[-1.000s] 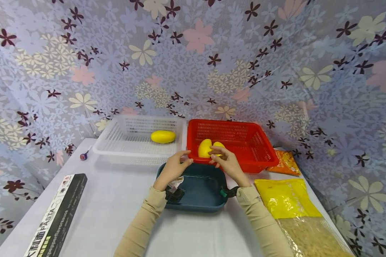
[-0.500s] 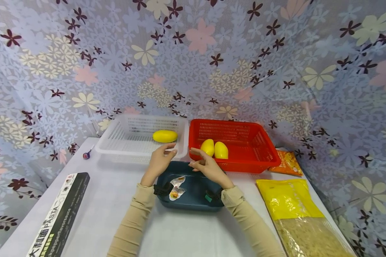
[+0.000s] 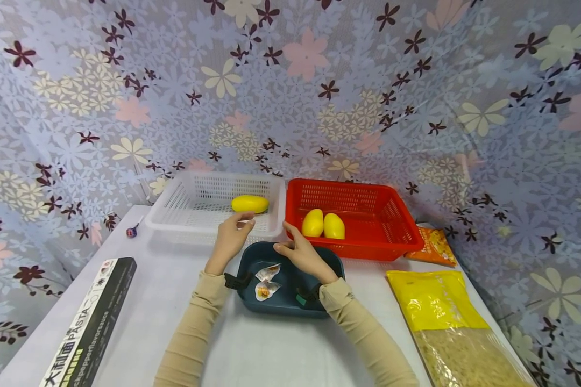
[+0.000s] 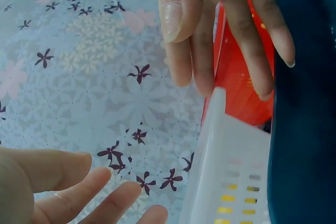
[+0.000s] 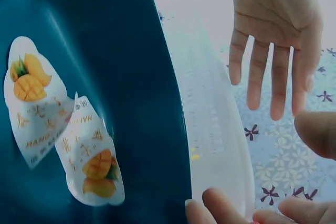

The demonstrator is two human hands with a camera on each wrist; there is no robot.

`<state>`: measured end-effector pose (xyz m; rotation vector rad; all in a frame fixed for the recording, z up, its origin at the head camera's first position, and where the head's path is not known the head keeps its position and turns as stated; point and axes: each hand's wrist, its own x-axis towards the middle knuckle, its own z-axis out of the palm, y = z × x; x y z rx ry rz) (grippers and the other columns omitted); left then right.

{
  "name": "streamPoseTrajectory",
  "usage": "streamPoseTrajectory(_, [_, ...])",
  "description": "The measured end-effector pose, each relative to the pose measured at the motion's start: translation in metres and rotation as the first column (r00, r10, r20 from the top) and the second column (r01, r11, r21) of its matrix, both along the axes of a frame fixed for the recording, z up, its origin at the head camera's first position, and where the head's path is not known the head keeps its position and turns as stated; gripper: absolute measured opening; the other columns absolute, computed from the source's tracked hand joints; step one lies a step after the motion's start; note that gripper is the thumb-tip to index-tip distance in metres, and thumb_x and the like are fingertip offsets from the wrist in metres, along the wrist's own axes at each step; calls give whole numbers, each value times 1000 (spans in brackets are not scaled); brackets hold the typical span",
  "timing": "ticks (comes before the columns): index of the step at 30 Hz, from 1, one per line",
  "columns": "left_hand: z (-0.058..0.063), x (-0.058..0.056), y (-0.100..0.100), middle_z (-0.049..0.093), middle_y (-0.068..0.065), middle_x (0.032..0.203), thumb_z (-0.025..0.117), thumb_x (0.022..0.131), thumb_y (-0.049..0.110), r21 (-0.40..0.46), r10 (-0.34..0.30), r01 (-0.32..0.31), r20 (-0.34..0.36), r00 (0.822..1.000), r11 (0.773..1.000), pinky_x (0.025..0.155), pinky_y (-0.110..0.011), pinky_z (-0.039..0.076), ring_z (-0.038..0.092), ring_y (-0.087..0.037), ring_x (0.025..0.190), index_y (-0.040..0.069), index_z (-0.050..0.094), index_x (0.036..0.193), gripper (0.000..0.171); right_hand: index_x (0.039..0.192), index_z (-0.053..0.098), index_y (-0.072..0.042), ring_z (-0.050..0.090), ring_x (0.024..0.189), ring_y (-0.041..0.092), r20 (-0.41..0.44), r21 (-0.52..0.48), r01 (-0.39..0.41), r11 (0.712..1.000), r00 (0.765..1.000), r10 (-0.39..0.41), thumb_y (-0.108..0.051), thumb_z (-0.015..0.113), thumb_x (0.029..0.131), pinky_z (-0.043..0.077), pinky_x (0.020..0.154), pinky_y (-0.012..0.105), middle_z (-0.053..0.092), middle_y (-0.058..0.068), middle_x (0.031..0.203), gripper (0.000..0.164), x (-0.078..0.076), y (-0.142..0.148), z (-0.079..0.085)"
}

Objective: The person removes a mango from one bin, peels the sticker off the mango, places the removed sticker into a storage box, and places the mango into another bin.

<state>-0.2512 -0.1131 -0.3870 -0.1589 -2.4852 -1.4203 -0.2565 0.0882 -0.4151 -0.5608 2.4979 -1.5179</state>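
The left hand hovers before the white basket, fingers loosely spread, thumb apart. The right hand, equally relaxed, hangs above the blue tub, its fingertips near the red basket. Two mango-printed labels lie touching in the tub. One yellow fruit lies in the white basket; two yellow fruits sit side by side in the red.

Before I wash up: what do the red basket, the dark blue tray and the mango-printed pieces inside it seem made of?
Red basket: probably plastic, slight sheen; its walls have regular, moulded-looking openings.
Dark blue tray: likely smooth, glossy plastic, showing pale highlights; coated metal is possible.
Mango-printed pieces: white, fairly matte and thin-edged; paper or plastic film, I can't tell which.
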Motion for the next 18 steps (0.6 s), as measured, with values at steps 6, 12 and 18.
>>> streamPoseTrajectory(6, [3, -10, -7, 64, -20, 125, 55, 98, 18, -23, -12, 13, 28, 1000, 1000, 92, -49, 51, 62, -38, 109, 1, 60, 128, 35, 155, 14, -7, 56, 122, 36, 21, -7, 29, 1000, 999, -28, -26, 60, 95, 45, 105, 50, 27, 19, 157, 78, -3, -10, -3])
streamPoseTrajectory(12, [8, -23, -14, 61, -21, 129, 52, 99, 21, -73, -46, 53, 99, 994, 996, 97, -50, 50, 60, -38, 116, 3, 57, 132, 37, 155, 9, -4, 51, 123, 38, -5, -40, 2, 999, 1000, -2, -22, 58, 96, 44, 105, 51, 26, 22, 155, 79, -10, -22, -3])
streamPoseTrajectory(18, [21, -37, -16, 57, -23, 133, 51, 99, 20, -128, -93, 109, 122, 988, 986, 100, -50, 47, 56, -41, 120, 2, 53, 136, 41, 155, 5, -1, 45, 128, 40, -46, -70, 40, 997, 998, -43, -21, 57, 96, 43, 106, 51, 18, 20, 158, 80, -20, -36, -8])
